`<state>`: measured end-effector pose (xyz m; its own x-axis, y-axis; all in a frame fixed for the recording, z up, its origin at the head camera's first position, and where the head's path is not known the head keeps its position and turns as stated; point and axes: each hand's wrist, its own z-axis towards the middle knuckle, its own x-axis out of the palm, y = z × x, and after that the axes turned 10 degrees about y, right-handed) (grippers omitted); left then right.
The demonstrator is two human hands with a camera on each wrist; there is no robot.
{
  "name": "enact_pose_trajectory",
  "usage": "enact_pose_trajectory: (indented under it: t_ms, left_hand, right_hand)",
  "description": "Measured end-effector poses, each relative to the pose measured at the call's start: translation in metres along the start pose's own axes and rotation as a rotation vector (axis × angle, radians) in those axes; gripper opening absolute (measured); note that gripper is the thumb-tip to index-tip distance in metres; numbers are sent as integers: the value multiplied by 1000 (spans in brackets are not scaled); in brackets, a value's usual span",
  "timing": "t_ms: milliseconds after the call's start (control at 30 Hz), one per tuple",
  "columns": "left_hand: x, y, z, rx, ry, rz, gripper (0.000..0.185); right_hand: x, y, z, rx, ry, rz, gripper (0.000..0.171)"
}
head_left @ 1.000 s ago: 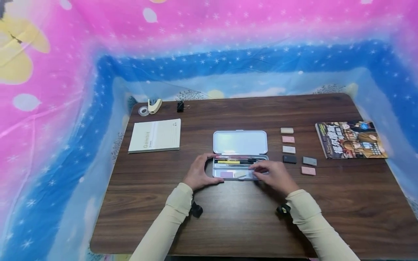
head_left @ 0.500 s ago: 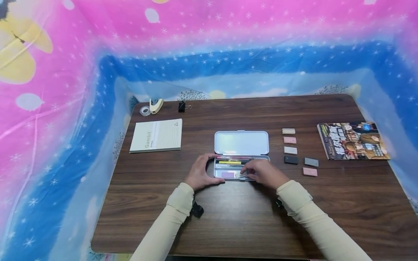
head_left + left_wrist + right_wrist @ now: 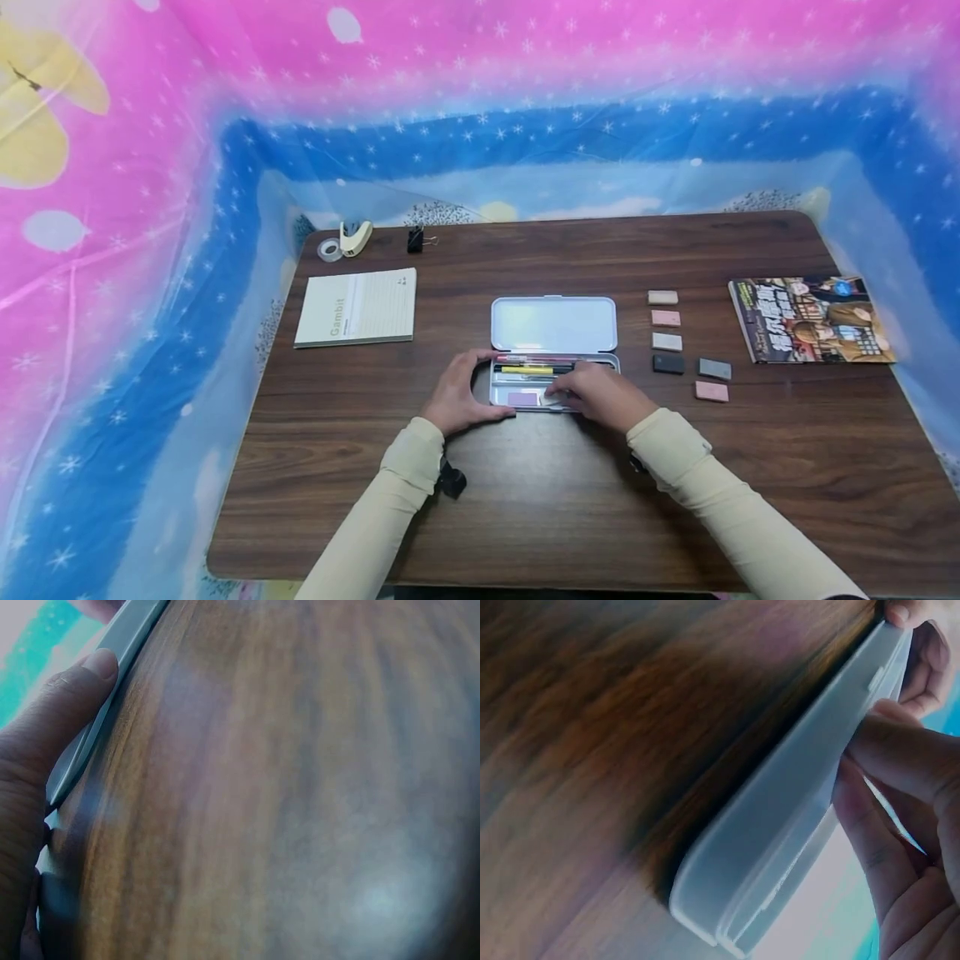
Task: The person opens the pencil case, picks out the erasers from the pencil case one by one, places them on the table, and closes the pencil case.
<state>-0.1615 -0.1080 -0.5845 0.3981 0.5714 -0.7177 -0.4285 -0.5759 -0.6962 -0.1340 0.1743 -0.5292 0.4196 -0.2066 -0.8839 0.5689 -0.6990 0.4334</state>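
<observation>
A white pencil case (image 3: 553, 323) lies with its lid raised at the table's middle. My left hand (image 3: 459, 396) grips its left end, thumb along the front edge and fingers at the back; the left wrist view shows that thumb against the case wall (image 3: 129, 637). Inside, a purple eraser (image 3: 522, 399) sits in the front compartment, pens (image 3: 525, 370) behind it. My right hand (image 3: 603, 396) reaches into this compartment and pinches a white eraser (image 3: 548, 399), partly covered by the fingers. In the right wrist view, thumb and fingers bend over the front wall (image 3: 780, 795).
Several loose erasers, among them a black one (image 3: 667, 364) and a pink one (image 3: 711, 392), lie right of the case. Further right is a comic book (image 3: 813, 321). A notebook (image 3: 356, 308), tape roll (image 3: 329, 250), stapler (image 3: 356, 239) and binder clip (image 3: 416, 241) stand left.
My right hand has moved left inside the case, from its right part to the white eraser, which its fingers now partly cover. The left hand has kept its hold on the case.
</observation>
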Motion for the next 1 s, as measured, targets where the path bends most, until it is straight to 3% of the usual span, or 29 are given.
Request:
enact_pose_trajectory:
  t_ms: [133,267,500,667,767,900,1000]
  left_hand:
    - [2,-1,2,-21,20,-6,94]
    - [6,0,2,-35,32,-13,95]
    - [8,-2,2,-27,22,-32,93]
    - [6,-3,1,-23,6,-30,93]
    - [4,-2,1,-24,3,-24,93]
    - [2,-2,1,-50,13,-27,94]
    - [0,-2,2,-69,20,-27,95]
  right_hand:
    - [0,-1,0,19,17,13,24]
    - [1,-7,-7,-3,-35,97,25]
    - [-4,-22,-42,22,-282,283,32]
    - [-10,-59,-93,129,-438,341,35]
    - [-14,-83,-130,250,-503,318,33]
    - [-16,-110,-174,435,-526,289,27]
    - [-12,-128,-198,519,-513,293,23]
